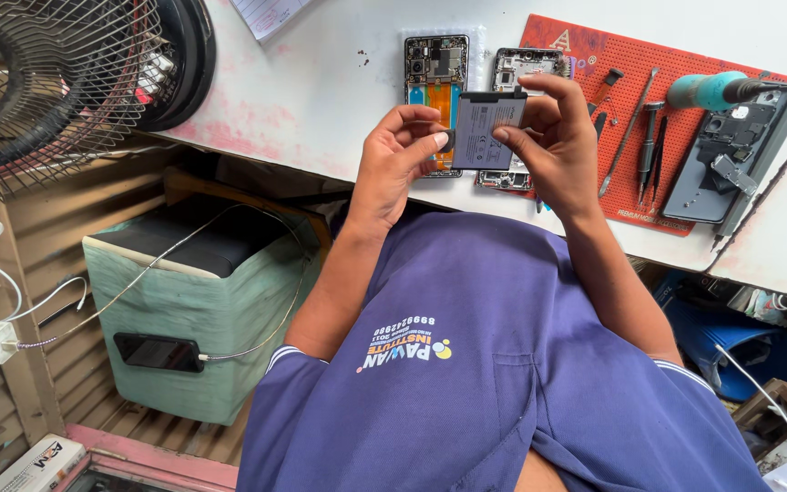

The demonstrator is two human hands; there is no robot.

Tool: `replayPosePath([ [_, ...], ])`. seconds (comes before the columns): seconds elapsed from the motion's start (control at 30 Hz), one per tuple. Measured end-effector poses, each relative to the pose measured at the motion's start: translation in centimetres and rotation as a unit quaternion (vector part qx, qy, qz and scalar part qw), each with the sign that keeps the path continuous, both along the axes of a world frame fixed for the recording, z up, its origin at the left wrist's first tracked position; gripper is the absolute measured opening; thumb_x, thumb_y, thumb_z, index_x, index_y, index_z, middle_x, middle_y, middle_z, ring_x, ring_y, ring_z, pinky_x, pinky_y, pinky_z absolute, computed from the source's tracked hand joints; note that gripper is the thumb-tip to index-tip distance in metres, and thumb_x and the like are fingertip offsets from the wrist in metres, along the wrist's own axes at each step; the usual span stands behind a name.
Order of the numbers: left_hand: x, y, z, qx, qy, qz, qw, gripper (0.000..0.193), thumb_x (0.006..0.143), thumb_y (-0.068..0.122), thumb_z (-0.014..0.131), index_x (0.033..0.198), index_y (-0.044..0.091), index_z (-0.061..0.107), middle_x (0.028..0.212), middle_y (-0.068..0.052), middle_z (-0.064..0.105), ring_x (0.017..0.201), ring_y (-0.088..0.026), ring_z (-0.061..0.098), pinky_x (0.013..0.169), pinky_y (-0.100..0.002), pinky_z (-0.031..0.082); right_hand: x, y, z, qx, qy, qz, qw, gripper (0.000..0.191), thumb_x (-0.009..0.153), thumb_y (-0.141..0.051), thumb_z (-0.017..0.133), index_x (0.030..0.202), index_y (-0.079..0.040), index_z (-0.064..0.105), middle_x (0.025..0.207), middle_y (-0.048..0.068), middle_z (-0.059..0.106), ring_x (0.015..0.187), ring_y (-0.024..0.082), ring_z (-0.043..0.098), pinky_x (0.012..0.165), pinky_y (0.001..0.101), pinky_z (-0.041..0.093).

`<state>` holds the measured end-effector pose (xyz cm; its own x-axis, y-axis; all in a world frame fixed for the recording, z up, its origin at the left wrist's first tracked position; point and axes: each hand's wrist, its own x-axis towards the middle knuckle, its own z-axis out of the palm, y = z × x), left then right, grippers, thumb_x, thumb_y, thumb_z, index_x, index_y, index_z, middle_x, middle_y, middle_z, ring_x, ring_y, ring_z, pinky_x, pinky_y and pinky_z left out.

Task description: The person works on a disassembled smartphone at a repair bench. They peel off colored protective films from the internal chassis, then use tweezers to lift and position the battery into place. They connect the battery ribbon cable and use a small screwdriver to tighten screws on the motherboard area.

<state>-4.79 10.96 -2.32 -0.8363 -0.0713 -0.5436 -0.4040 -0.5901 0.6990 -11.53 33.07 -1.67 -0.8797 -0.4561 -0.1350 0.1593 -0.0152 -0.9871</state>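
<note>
- Centrally, a flat grey phone battery (487,129) is held up between both hands, above the white worktable (321,82) and in front of the two opened phones.
- Left hand (400,159): fingers are closed narrowly on the battery's left edge, the thumb and fingertips pinched at its lower left corner.
- Right hand (553,137): the battery's right edge is gripped, with the index finger curled over the top edge and the thumb pressed on the face near the right side.
- The battery is seen roughly upright, its broad face turned toward the camera; whether it touches anything behind it cannot be told.
- Directly behind the battery's left side, an opened phone body with an orange flex strip (435,73) is laid flat on the table.
- Behind the battery's right side, a second opened phone frame (526,66) is laid, partly on the red work mat (594,64).
- To the right of the battery, on the mat, a metal pry tool (628,132) and dark tweezers (654,155) are laid side by side.
- Further right of the battery, a teal-handled screwdriver (717,90) is rested across a grey phone back cover (717,169).
- Well to the left of the battery, a wire-caged fan (47,82) is noted at the table's edge.
- Below and left of the battery, a green-covered stool (198,319) with a dark phone on a cable against its side is recorded.
</note>
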Motion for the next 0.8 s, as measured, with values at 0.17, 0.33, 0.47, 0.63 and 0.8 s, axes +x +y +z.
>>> replayPosePath([
  [0.17, 0.0, -0.8, 0.0, 0.107, -0.047, -0.014, 0.993, 0.029, 0.09, 0.006, 0.076, 0.116, 0.01, 0.062, 0.107, -0.004, 0.071, 0.098, -0.012, 0.067, 0.081, -0.032, 0.057, 0.3, -0.1, 0.9, 0.004, 0.023, 0.014, 1.0, 0.053, 0.105, 0.01, 0.071, 0.146, -0.007, 0.044, 0.117, 0.011, 0.069, 0.115, 0.017, 0.07, 0.103, 0.0337, 0.062],
  [0.33, -0.2, -1.1, -0.2, 0.102, -0.037, -0.016, 0.994, 0.032, 0.089, 0.002, 0.076, 0.117, 0.009, 0.061, 0.104, -0.006, 0.071, 0.097, -0.013, 0.067, 0.082, -0.034, 0.058, 0.3, -0.3, 1.3, 0.012, 0.043, 0.021, 0.999, 0.053, 0.104, 0.01, 0.071, 0.146, -0.007, 0.044, 0.117, 0.011, 0.069, 0.114, 0.017, 0.07, 0.102, 0.0336, 0.062],
  [0.47, -0.5, -1.6, -0.2, 0.053, -0.03, -0.021, 0.998, 0.029, 0.09, -0.001, 0.075, 0.114, 0.007, 0.061, 0.102, -0.007, 0.072, 0.095, -0.013, 0.068, 0.083, -0.032, 0.058, 0.5, -0.3, 1.5, 0.042, 0.048, 0.033, 0.997, 0.052, 0.103, 0.008, 0.071, 0.145, -0.007, 0.045, 0.114, 0.011, 0.07, 0.111, 0.016, 0.071, 0.097, 0.0323, 0.064],
  [0.63, -0.4, -0.7, 0.4, -0.037, 0.065, 0.002, 0.997, 0.03, 0.092, -0.006, 0.073, 0.116, 0.003, 0.059, 0.103, -0.01, 0.073, 0.096, -0.013, 0.069, 0.086, -0.03, 0.059, 0.4, -0.7, 1.2, 0.034, 0.029, 0.009, 0.999, 0.053, 0.104, 0.008, 0.071, 0.145, -0.007, 0.044, 0.116, 0.01, 0.068, 0.112, 0.016, 0.071, 0.099, 0.0328, 0.064],
  [0.8, -0.1, 1.1, 1.2, -0.156, 0.113, 0.015, 0.981, 0.032, 0.094, -0.007, 0.071, 0.12, 0.002, 0.055, 0.11, -0.012, 0.071, 0.1, -0.013, 0.069, 0.089, -0.029, 0.062, 0.7, -1.0, 0.6, 0.038, 0.037, -0.013, 0.999, 0.053, 0.104, 0.009, 0.072, 0.145, -0.008, 0.043, 0.118, 0.01, 0.067, 0.113, 0.015, 0.069, 0.1, 0.0325, 0.063],
])
